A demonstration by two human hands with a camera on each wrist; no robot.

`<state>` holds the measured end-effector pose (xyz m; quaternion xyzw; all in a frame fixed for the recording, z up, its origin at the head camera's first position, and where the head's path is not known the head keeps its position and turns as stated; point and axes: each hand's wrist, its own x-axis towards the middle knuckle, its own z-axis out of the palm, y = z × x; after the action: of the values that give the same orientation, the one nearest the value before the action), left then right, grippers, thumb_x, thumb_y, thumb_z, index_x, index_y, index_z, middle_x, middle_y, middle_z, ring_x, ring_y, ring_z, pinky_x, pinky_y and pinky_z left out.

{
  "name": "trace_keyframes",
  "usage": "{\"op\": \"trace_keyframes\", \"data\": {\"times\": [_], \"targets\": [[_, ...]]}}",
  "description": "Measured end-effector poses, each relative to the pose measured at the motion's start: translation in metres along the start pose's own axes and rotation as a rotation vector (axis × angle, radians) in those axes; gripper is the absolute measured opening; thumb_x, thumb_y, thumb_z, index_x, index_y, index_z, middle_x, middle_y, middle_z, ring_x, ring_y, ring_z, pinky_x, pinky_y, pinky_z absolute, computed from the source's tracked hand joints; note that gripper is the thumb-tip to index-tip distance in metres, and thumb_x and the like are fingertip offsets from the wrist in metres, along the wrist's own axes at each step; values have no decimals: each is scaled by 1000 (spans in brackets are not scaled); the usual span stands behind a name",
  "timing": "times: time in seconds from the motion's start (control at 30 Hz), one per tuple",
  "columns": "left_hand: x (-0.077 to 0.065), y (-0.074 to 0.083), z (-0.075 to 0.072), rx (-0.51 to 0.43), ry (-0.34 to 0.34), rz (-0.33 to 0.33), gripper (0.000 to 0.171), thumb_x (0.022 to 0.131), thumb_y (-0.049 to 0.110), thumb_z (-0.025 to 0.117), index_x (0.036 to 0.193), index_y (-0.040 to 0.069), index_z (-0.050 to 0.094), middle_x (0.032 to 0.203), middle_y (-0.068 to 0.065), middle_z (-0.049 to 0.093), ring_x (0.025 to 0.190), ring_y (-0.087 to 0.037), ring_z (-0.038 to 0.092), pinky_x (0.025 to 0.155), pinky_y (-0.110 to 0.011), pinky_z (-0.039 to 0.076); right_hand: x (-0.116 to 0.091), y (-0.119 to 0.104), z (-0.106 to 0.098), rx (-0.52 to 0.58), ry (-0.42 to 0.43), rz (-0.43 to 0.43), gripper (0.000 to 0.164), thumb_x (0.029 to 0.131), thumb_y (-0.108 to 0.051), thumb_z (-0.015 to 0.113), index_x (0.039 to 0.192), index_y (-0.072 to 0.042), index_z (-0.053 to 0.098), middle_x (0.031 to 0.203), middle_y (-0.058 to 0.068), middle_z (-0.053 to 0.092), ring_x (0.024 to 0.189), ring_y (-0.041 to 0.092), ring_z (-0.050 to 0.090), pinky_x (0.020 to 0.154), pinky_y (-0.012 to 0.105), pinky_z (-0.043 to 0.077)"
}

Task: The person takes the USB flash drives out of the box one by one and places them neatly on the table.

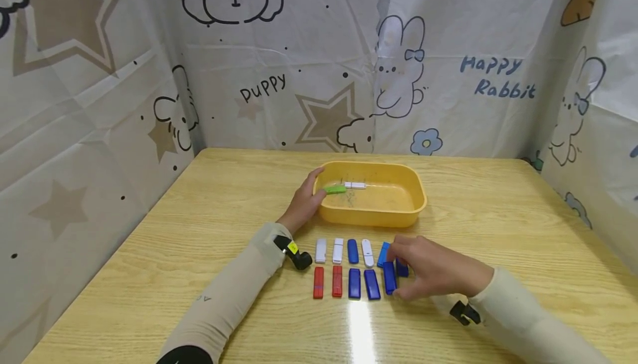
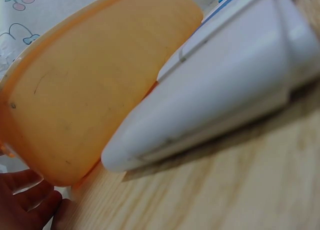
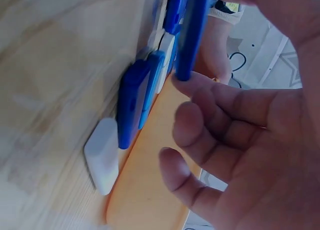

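Observation:
My left hand (image 1: 303,203) grips the left end of a yellow plastic basin (image 1: 379,219), thumb over the rim. In the basin lie a green USB stick (image 1: 335,189) and a white USB stick (image 1: 355,185). Between thumb and forefinger, my right hand (image 1: 428,267) pinches a dark blue USB stick (image 1: 389,278) at the right end of the front row; the right wrist view shows this stick (image 3: 192,40) standing off the table, other fingers loosely curled. Just behind it lie a lighter blue stick (image 1: 382,254) and another dark blue stick (image 1: 401,268), partly covered by the hand.
The front row also holds red sticks (image 1: 318,282) and dark blue sticks (image 1: 354,283). Behind them lie white sticks (image 1: 320,251) and a blue one (image 1: 353,251). A white stick (image 3: 102,156) shows beside the row in the right wrist view. Printed curtains (image 1: 309,48) enclose the table.

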<state>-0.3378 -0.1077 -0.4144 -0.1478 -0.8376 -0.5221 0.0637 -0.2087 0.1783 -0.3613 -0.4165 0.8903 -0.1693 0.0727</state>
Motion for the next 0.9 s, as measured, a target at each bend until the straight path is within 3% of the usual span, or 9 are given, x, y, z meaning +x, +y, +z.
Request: {"op": "trace_keyframes", "data": {"times": [0.43,0.9], "targets": [[2,-3,1,-12,-2,-18,59,94,12,45,150,18,29,154,-8,31,132,-24,40,111,-42,29,0,-8,0,6,-105,4,46,73,-37,79,109,-12,64,94,-8,56,77,8,54,65,23,47],[1,-2,2,-11,-13,-10,59,94,11,44,151,17,27,154,-9,30,129,-25,42,110,-43,32,0,-7,1,5,-160,82,50,73,-37,80,112,-11,65,98,-7,58,83,7,55,71,26,50]]}}
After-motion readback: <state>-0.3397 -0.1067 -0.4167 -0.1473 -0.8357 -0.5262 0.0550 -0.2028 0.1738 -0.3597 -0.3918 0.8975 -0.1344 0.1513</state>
